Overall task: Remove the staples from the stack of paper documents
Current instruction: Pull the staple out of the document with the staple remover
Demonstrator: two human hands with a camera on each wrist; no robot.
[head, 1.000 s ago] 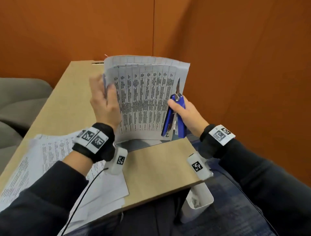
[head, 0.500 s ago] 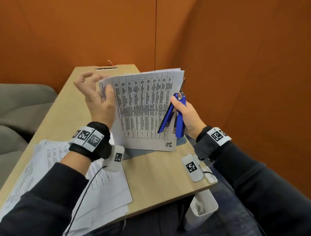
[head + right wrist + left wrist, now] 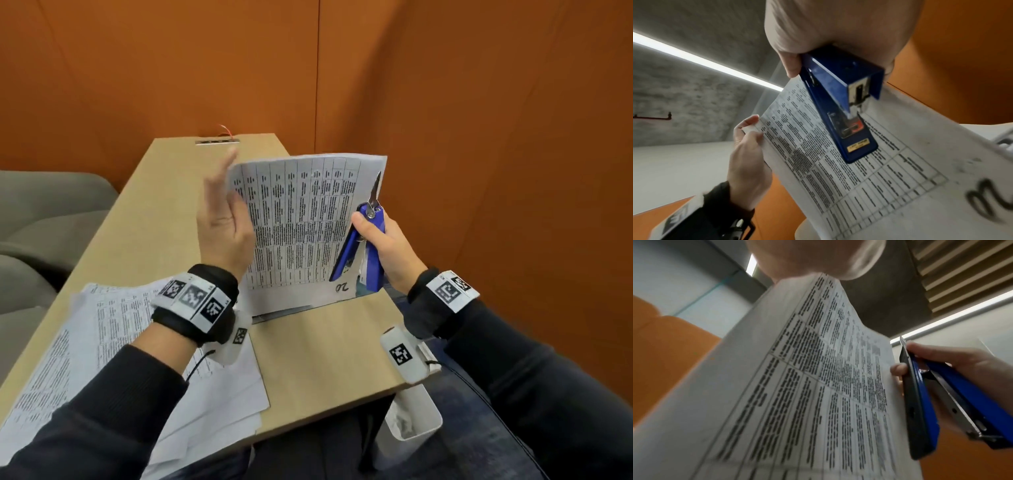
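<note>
document point(image 3: 301, 229): printed table sheets, held upright above the table point(image 3: 329, 349), handwritten mark at bottom corner
left hand point(image 3: 222, 226): thumb and fingers pinch document's left edge, some fingers extended upward
right hand point(image 3: 383, 246): wrapped around blue stapler point(image 3: 363, 253) at document's right edge, metal tip pointing up
loose sheets point(image 3: 113, 342): flat on table, left of document
white bin point(image 3: 411, 421): below table's near right corner
</note>
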